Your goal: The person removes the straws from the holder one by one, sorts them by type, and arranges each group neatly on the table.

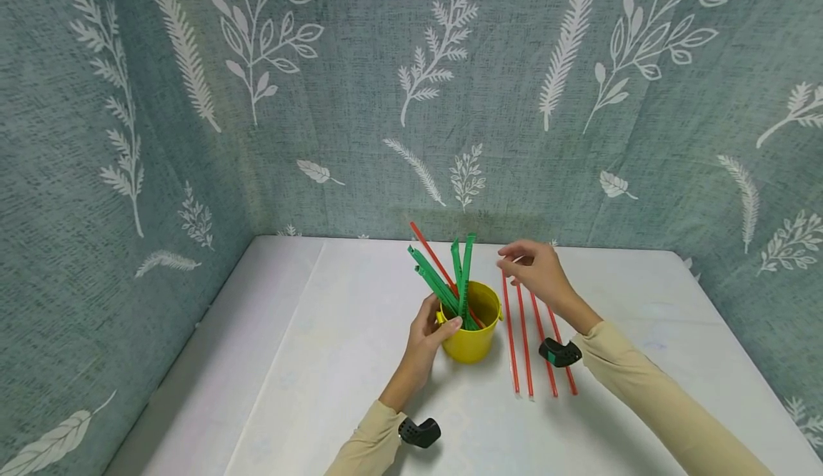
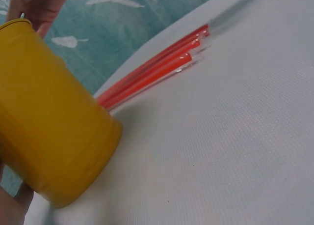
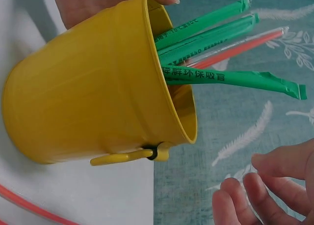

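Note:
My left hand grips a yellow bucket at its left side, thumb over the rim. Several green-wrapped straws and a red straw in a clear wrapper lean out of the bucket. Fingertips of my left hand show beneath the bucket in the left wrist view. To the right of it, several red straws lie side by side on the table. My right hand hovers over their far ends, fingers loosely bent. Nothing shows between the fingers of this hand in the right wrist view.
The white table ends at a green-grey cloth with white leaf prints, which rises behind it and along both sides. A yellow handle hangs from the bucket's side. Dark bands sit on both wrists.

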Demonstrator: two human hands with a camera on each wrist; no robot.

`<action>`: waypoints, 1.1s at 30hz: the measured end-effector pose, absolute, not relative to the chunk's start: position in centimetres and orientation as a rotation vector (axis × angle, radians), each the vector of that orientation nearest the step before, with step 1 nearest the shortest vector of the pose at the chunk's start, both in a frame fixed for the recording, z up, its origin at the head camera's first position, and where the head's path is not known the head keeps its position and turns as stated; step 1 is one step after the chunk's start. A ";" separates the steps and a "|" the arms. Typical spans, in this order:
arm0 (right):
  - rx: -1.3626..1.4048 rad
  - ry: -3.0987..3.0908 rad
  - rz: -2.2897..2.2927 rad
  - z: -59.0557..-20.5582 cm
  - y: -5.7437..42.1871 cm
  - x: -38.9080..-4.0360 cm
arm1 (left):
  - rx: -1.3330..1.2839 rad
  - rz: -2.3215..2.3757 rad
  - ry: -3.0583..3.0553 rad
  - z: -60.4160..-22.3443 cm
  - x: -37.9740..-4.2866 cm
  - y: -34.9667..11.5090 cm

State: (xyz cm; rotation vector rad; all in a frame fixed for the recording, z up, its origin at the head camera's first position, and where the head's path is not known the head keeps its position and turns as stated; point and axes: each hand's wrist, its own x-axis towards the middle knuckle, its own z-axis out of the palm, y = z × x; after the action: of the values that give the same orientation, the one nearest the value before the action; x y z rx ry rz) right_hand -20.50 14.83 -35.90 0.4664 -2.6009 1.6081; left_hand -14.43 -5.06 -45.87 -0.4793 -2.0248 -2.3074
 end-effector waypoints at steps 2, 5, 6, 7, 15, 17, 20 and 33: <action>0.479 -2.600 1.616 -36.3 14.8 -21.0 | -0.477 -2.317 -2.020 -46.2 -14.6 -5.1; 0.495 -2.591 1.631 -37.5 14.8 -22.0 | -0.461 -2.329 -2.013 -47.3 -15.2 -5.1; 0.502 -2.590 1.635 -37.5 14.6 -22.1 | -0.455 -2.332 -2.009 -47.7 -15.4 -5.1; 0.510 -2.590 1.637 -37.5 14.5 -22.1 | -0.447 -2.332 -2.009 -48.0 -15.6 -5.1; 0.563 -2.573 1.661 -38.6 13.4 -23.5 | -0.441 -2.340 -1.998 -48.5 -16.0 -5.0; 0.558 -2.576 1.662 -38.8 13.0 -23.7 | -0.451 -2.341 -1.991 -48.4 -16.0 -5.0; 0.572 -2.585 1.672 -38.9 12.5 -23.9 | -0.459 -2.339 -1.994 -48.3 -16.0 -5.1; 0.658 -2.599 1.793 -39.0 11.3 -24.3 | -0.442 -2.340 -2.023 -47.9 -15.6 -5.1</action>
State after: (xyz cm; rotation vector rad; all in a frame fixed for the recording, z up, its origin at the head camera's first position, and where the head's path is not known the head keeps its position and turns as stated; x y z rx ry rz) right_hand -24.26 11.26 -39.04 0.6583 -2.5994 1.7931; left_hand -15.60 -5.13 -47.87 -0.4417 -2.0226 -2.3396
